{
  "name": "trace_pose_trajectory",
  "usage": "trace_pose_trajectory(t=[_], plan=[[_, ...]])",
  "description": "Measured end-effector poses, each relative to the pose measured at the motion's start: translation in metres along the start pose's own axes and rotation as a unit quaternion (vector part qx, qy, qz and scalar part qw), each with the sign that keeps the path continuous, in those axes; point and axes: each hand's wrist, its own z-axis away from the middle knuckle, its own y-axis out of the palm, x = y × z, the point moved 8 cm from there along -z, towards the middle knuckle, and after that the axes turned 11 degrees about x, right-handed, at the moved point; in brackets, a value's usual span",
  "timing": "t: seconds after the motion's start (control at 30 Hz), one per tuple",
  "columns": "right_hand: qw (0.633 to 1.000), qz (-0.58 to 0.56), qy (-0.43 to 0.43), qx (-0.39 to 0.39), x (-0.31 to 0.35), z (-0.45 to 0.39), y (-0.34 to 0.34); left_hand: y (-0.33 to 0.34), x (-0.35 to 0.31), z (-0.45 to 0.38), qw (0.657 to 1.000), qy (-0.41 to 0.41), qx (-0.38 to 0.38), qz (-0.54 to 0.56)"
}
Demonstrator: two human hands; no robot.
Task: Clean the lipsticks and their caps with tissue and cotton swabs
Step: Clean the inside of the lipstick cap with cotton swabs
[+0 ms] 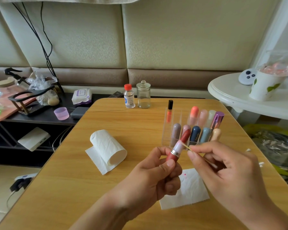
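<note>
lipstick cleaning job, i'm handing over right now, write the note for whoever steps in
Left hand grips the open red lipstick by its base.
Right hand pinches a cotton swab, tip against the lipstick's clear collar.
Tissue sheet under the hands carries pink spots; tissue roll lies to the left.
Other lipsticks stand capped in the clear organizer.
Left: finish this one, cap it, clean the rest.

Background's pretty cluttered tbh. A small clear bottle with a red cap (129, 96) stands right beside an empty glass jar with a knobbed lid (143, 95) at the far edge of the wooden table (73, 180). Off left, a purple cup (61, 113) and a wet wipes pack (81, 96) sit on a dark shelf (40, 117). On the white round table (231, 95) at right: a paper cup with green leaves (263, 87).
</note>
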Motion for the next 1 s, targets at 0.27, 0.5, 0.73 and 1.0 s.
trace_pose_trajectory(t=[0.27, 0.5, 0.73, 1.0], plan=[[1.000, 0.000, 0.005, 0.000, 0.001, 0.000, 0.000, -0.001, 0.000, 0.000, 1.000, 0.001, -0.007, 0.009], [1.000, 0.000, 0.012, -0.003, -0.001, 0.000, -0.002, 0.002, -0.001, 0.001, 0.999, -0.002, -0.008, 0.049], [1.000, -0.001, 0.013, -0.004, -0.003, 0.001, -0.003, 0.003, -0.001, -0.001, 0.995, -0.009, 0.001, 0.102], [1.000, -0.021, -0.016, -0.011, 0.011, -0.001, -0.001, 0.000, 0.001, -0.003, 0.990, -0.013, -0.015, 0.140]])
